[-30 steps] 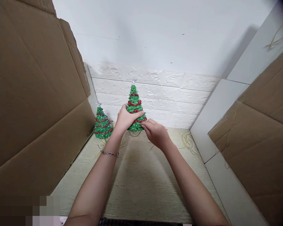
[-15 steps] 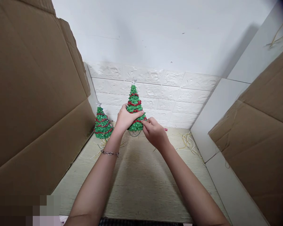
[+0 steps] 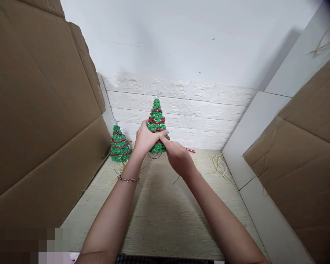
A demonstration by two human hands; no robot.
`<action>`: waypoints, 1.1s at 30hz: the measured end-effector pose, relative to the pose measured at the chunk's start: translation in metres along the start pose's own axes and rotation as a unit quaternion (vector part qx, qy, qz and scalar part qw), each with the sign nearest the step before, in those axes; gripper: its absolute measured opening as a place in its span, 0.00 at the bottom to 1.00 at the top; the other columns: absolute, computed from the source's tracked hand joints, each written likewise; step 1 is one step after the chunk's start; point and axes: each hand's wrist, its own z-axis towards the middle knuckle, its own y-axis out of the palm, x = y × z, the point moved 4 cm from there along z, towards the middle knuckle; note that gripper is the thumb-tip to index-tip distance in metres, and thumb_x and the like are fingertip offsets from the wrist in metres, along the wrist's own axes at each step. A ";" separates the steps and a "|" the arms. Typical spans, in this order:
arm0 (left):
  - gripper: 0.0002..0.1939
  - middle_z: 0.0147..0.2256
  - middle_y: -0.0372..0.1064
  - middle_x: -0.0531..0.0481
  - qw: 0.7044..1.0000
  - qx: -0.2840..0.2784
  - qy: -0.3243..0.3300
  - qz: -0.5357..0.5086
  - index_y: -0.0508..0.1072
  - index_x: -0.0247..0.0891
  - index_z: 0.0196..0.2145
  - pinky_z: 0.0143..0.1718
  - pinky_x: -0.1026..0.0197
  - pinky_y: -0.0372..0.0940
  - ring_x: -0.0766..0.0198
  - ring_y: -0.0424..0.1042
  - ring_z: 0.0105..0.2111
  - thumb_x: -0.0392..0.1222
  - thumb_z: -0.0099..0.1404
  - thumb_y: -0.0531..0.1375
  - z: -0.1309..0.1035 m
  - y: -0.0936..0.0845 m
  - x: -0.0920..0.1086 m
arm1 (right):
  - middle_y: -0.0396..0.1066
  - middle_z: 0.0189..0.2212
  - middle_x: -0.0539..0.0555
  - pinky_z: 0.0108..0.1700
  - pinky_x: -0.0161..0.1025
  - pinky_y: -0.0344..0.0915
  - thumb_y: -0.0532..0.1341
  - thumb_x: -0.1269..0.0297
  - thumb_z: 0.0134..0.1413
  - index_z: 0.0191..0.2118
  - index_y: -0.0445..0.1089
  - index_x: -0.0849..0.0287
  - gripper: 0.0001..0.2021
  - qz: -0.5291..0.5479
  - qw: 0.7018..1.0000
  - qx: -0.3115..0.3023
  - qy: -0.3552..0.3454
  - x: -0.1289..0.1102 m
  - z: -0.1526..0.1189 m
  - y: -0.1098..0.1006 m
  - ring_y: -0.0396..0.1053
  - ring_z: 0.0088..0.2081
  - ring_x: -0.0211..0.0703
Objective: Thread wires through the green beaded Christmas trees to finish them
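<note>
A small green Christmas tree with red garland and a clear star on top is held upright in front of me. My left hand wraps around its middle, with the thumb across the front. Against the tree's lower right side, the fingers of my right hand are closed, one digit pressing beside my left thumb; their undersides are hidden. A thin wire loop hangs under the tree's base. To the left, a second decorated tree stands near my left forearm.
Cardboard panels flank the wooden tabletop on both sides. Coiled pale wires lie at the back right, and a red stick-like item rests behind my right hand. A white brick-patterned wall closes the back.
My right hand's fingers have moved up and left along the tree to my left thumb. The treetop has shifted slightly to the right. More of the red item shows behind my right hand.
</note>
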 end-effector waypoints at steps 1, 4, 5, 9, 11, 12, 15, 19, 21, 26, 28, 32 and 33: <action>0.33 0.43 0.70 0.41 1.000 0.000 0.007 0.011 0.65 0.38 0.44 0.46 0.51 0.62 0.50 0.68 0.45 0.52 0.42 0.68 -0.002 0.000 0.003 | 0.69 0.30 0.56 0.36 0.38 0.63 0.40 0.76 0.60 0.56 0.59 0.64 0.22 0.003 1.000 0.004 0.007 -0.001 0.000 0.000 0.65 0.32 0.42; 0.33 0.43 0.69 0.40 0.999 0.006 0.024 0.030 0.65 0.38 0.45 0.46 0.52 0.62 0.51 0.68 0.45 0.52 0.43 0.67 -0.005 0.001 0.009 | 0.70 0.30 0.56 0.36 0.37 0.63 0.41 0.74 0.61 0.50 0.63 0.63 0.19 0.011 0.999 0.014 0.047 0.001 0.000 0.002 0.66 0.32 0.41; 0.33 0.43 0.69 0.40 0.999 0.009 0.024 0.035 0.65 0.38 0.45 0.46 0.52 0.62 0.50 0.67 0.46 0.52 0.43 0.67 -0.006 0.000 0.010 | 0.70 0.30 0.56 0.36 0.36 0.63 0.41 0.73 0.61 0.49 0.64 0.62 0.18 0.014 0.998 0.015 0.063 0.002 0.000 0.003 0.67 0.32 0.41; 0.34 0.45 0.68 0.40 0.999 0.033 0.004 0.038 0.64 0.37 0.46 0.47 0.51 0.61 0.50 0.67 0.47 0.54 0.43 0.67 -0.001 -0.006 0.004 | 0.71 0.37 0.60 0.40 0.39 0.64 0.49 0.68 0.60 0.49 0.62 0.65 0.14 0.061 0.991 0.017 0.120 0.006 0.000 0.009 0.68 0.38 0.46; 0.34 0.45 0.68 0.41 0.998 0.053 -0.006 0.028 0.64 0.37 0.46 0.47 0.52 0.61 0.51 0.67 0.46 0.55 0.43 0.66 0.002 -0.012 -0.001 | 0.70 0.43 0.63 0.43 0.42 0.64 0.52 0.66 0.58 0.51 0.60 0.67 0.16 0.108 0.985 0.013 0.135 0.006 0.000 0.011 0.68 0.43 0.49; 0.35 0.45 0.69 0.41 0.998 0.063 -0.008 0.023 0.64 0.38 0.46 0.46 0.52 0.61 0.51 0.68 0.46 0.55 0.43 0.66 0.004 -0.014 -0.003 | 0.69 0.44 0.64 0.44 0.42 0.64 0.52 0.65 0.58 0.51 0.59 0.66 0.17 0.131 0.981 0.011 0.141 0.006 0.000 0.012 0.68 0.45 0.49; 0.34 0.44 0.69 0.42 0.996 0.090 -0.004 0.009 0.65 0.38 0.45 0.46 0.53 0.61 0.52 0.68 0.45 0.56 0.43 0.66 0.008 -0.020 -0.007 | 0.69 0.46 0.61 0.42 0.41 0.64 0.49 0.65 0.59 0.52 0.57 0.62 0.16 0.183 0.971 0.019 0.153 0.004 -0.001 0.011 0.68 0.45 0.47; 0.31 0.44 0.69 0.44 0.994 0.111 0.002 -0.013 0.65 0.39 0.43 0.46 0.55 0.62 0.55 0.69 0.44 0.55 0.44 0.66 0.010 -0.024 -0.011 | 0.71 0.35 0.56 0.33 0.37 0.62 0.48 0.66 0.58 0.49 0.57 0.59 0.13 0.224 0.954 0.043 0.194 0.004 -0.003 0.012 0.70 0.32 0.42; 0.30 0.43 0.69 0.44 0.993 0.115 0.007 -0.014 0.65 0.39 0.42 0.45 0.55 0.63 0.55 0.69 0.44 0.56 0.44 0.65 0.010 -0.024 -0.010 | 0.70 0.29 0.52 0.28 0.35 0.59 0.47 0.66 0.58 0.45 0.59 0.58 0.10 0.238 0.945 0.042 0.220 0.006 -0.004 0.013 0.67 0.25 0.39; 0.31 0.43 0.70 0.45 0.994 0.109 0.013 0.001 0.65 0.40 0.44 0.45 0.54 0.63 0.54 0.69 0.44 0.55 0.44 0.66 0.005 -0.023 -0.003 | 0.67 0.24 0.49 0.27 0.32 0.56 0.47 0.65 0.59 0.35 0.61 0.57 0.07 0.204 0.953 0.058 0.214 0.007 -0.004 0.006 0.63 0.23 0.36; 0.32 0.43 0.70 0.44 0.996 0.088 0.017 0.010 0.65 0.40 0.45 0.45 0.54 0.62 0.53 0.68 0.45 0.54 0.44 0.66 0.002 -0.019 0.002 | 0.69 0.26 0.51 0.28 0.33 0.56 0.47 0.65 0.60 0.34 0.61 0.58 0.09 0.161 0.967 0.062 0.188 0.007 -0.002 0.002 0.64 0.25 0.37; 0.35 0.45 0.69 0.43 0.998 0.034 0.047 0.022 0.64 0.39 0.48 0.46 0.53 0.62 0.51 0.67 0.46 0.52 0.43 0.67 -0.006 -0.007 0.013 | 0.70 0.26 0.54 0.29 0.35 0.54 0.48 0.67 0.60 0.31 0.63 0.59 0.10 0.059 0.985 0.013 0.162 0.005 0.002 0.002 0.65 0.26 0.40; 0.35 0.45 0.69 0.43 0.998 0.024 0.056 0.024 0.64 0.39 0.48 0.47 0.53 0.62 0.51 0.67 0.46 0.52 0.43 0.67 -0.007 -0.004 0.015 | 0.70 0.26 0.55 0.28 0.35 0.54 0.48 0.67 0.59 0.30 0.63 0.59 0.10 0.050 0.986 -0.005 0.162 0.005 0.003 0.002 0.65 0.26 0.40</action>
